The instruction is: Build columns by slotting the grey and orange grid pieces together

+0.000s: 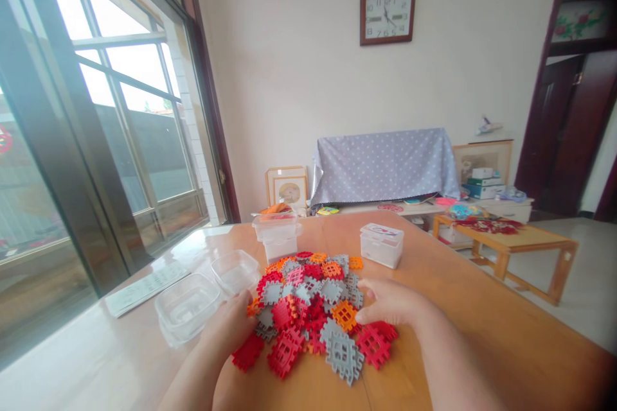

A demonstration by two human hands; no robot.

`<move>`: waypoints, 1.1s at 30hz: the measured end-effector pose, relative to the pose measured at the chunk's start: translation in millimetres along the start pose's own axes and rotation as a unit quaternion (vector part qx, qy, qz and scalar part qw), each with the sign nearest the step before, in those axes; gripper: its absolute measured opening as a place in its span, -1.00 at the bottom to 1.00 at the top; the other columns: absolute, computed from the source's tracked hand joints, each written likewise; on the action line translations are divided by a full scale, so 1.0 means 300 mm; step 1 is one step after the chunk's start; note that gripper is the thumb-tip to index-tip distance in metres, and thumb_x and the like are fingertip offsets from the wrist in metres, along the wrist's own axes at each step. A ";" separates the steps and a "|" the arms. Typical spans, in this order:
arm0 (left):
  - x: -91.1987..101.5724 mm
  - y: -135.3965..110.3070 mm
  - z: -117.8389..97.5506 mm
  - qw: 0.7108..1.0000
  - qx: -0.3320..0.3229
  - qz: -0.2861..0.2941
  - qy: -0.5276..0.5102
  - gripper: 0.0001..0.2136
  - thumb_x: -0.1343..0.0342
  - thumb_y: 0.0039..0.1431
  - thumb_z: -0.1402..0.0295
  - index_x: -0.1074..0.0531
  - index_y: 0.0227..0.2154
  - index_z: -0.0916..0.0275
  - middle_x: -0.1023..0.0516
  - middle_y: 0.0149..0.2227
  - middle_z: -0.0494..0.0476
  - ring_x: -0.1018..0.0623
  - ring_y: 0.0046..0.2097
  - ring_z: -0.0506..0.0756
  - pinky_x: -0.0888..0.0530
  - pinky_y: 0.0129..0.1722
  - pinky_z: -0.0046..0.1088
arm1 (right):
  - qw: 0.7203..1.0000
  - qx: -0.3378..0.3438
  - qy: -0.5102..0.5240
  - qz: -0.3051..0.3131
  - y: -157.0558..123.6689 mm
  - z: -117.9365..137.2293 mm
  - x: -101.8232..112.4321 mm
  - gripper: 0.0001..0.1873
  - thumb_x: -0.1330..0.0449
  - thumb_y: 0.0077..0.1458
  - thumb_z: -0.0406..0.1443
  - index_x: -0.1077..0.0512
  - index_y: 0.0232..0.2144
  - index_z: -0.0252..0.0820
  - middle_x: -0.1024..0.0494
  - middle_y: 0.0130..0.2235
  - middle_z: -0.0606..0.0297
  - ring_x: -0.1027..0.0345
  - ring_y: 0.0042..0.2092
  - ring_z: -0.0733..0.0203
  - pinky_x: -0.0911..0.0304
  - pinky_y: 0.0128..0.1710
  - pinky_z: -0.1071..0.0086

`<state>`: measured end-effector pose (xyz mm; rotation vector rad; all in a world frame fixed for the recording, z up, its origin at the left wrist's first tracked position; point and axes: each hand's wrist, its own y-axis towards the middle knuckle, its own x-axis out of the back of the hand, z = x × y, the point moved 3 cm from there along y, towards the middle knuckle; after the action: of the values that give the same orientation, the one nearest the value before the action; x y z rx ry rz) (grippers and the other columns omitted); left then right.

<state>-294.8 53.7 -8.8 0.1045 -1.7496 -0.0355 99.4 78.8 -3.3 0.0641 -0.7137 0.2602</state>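
Observation:
A heap of flat, square interlocking plastic blocks (311,289) in red, grey and orange lies on the wooden table (405,359). At the heap's left edge is my left hand (236,318), touching or close to the outer blocks; its fingers show only in part and hold nothing visible. My right hand (393,302) is at the right edge, thumb and fingers apart, with the thumb near an orange block (344,315). A grey block (343,354) and a red block (374,345) lie at the near side of the heap, between my forearms.
Two clear plastic containers (189,304) stand left of the heap. Behind it are stacked clear tubs (278,234) and a lidded box (382,245). A printed sheet (147,289) lies at the left. Beyond the table are a low wooden table (520,241) and a cloth-covered object (385,167).

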 end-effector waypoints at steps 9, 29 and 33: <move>0.012 0.003 -0.015 1.000 0.005 -0.026 -0.011 -0.85 -0.03 0.02 0.46 -0.31 -0.30 0.19 -0.53 -0.18 0.21 -0.51 -0.20 0.18 -0.27 -0.32 -0.40 | 0.993 -0.025 -0.117 -0.020 0.071 -0.005 -0.073 -0.70 -0.35 -0.28 -0.39 -0.48 -0.37 -0.09 -0.44 -0.50 0.45 -0.26 -0.45 0.25 0.02 -0.47 0.41; 0.131 -0.020 -0.090 0.927 -0.017 -0.231 -0.296 -0.75 -0.02 0.14 0.32 -0.51 -0.17 0.22 -0.50 -0.11 0.15 -0.58 -0.09 0.15 -0.52 -0.09 -0.36 | 0.995 0.002 -0.089 -0.047 0.105 0.010 -0.118 -0.85 -0.34 -0.13 -0.31 -0.44 -0.46 -0.15 -0.48 -0.48 0.44 -0.29 -0.42 0.28 0.02 -0.44 0.44; 0.121 -0.025 -0.143 0.894 -0.038 -0.227 -0.385 -0.70 -0.07 0.19 0.21 -0.56 -0.14 0.23 -0.50 -0.11 0.14 -0.61 -0.11 0.14 -0.57 -0.06 -0.34 | 0.996 0.037 -0.057 -0.052 0.103 0.043 -0.141 -0.83 -0.32 -0.05 -0.22 -0.48 -0.37 -0.15 -0.51 -0.42 0.37 -0.33 -0.39 0.23 -0.07 -0.40 0.42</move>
<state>-258.6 44.6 33.9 0.4976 -2.4759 -0.5540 52.5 97.7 -22.2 0.1874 -0.8111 0.1844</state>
